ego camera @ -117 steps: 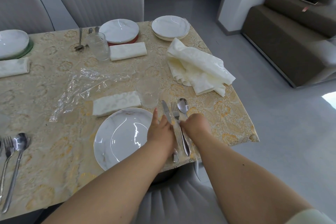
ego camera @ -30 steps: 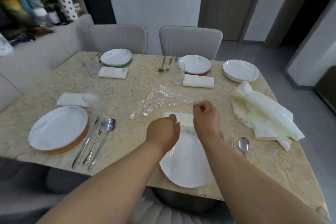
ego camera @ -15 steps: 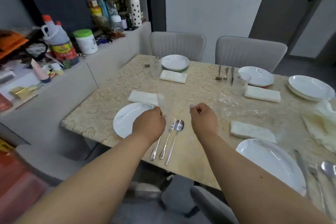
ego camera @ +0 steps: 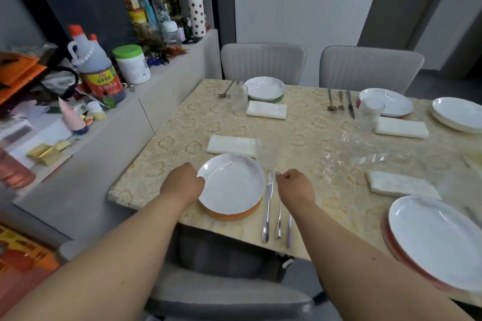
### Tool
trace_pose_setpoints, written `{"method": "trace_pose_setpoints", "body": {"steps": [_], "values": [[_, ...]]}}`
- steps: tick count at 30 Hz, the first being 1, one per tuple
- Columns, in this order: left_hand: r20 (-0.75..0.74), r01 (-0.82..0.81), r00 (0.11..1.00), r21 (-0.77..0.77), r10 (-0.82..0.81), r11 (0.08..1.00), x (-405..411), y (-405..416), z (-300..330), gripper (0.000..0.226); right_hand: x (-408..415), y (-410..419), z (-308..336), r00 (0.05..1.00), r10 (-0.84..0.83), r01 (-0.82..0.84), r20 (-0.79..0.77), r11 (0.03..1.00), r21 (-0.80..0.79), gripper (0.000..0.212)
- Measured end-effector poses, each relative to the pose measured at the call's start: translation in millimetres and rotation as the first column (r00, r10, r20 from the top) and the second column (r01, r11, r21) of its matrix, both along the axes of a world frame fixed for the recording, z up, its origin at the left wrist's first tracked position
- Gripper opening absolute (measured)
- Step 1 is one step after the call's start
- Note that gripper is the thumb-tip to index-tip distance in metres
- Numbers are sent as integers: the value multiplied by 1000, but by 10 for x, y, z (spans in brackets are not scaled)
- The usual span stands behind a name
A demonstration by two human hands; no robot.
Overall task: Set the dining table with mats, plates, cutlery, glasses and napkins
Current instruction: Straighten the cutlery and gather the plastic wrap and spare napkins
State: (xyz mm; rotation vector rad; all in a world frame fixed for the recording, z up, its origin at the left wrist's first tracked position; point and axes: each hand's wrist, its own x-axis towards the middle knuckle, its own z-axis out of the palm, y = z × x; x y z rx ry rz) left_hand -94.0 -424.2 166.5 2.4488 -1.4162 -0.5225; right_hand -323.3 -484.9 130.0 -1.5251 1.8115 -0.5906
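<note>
A white plate point(ego camera: 232, 186) sits on an orange mat point(ego camera: 229, 215) near the table's front left corner. My left hand point(ego camera: 182, 185) is at the plate's left rim, with its thumb over the edge. A knife point(ego camera: 268, 203), fork point(ego camera: 279, 219) and spoon point(ego camera: 289, 229) lie side by side just right of the plate. My right hand point(ego camera: 294, 187) is curled above the heads of the fork and spoon and hides them. A folded napkin point(ego camera: 232, 144) and a clear glass point(ego camera: 268, 151) lie behind the plate.
Two more set places line the far side, with plates point(ego camera: 264, 87), glasses point(ego camera: 238, 96) and napkins point(ego camera: 266, 109). A plate on a red mat point(ego camera: 438, 240) is at the near right. Crumpled plastic wrap point(ego camera: 365, 154) lies mid-table. A cluttered sideboard point(ego camera: 99, 73) runs along the left.
I have turned from the right-hand place to the left-hand one. Both hands came down to it, the left reaching the plate's rim and the right arriving over the cutlery.
</note>
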Motion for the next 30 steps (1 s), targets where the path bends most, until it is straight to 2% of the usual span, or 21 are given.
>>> {"method": "trace_pose_setpoints", "body": {"steps": [5,8,10,15,21,26,30], "values": [[-36,-30,999,116,34,993,186,-124,-106,20,9,-221,-109,998,32,-26,-46,992,121,29],[-46,-53,997,146,60,988,272,-188,-193,33,98,-327,-177,995,71,-56,-71,980,193,28],[-50,-56,997,176,66,983,328,-222,-267,34,171,-367,-235,994,78,-59,-77,971,230,33],[-64,-19,997,249,36,968,465,-330,-522,18,301,-352,-366,992,90,-57,-85,940,336,36],[-96,18,995,279,9,960,562,-506,-788,34,474,-353,-545,978,111,-43,-176,936,348,29],[-184,88,982,265,-40,960,596,-579,-964,24,611,-278,-583,983,1,60,-186,945,322,28],[-197,81,980,242,-33,967,629,-680,-1030,25,711,-262,-536,986,-113,152,-122,913,378,27]]}}
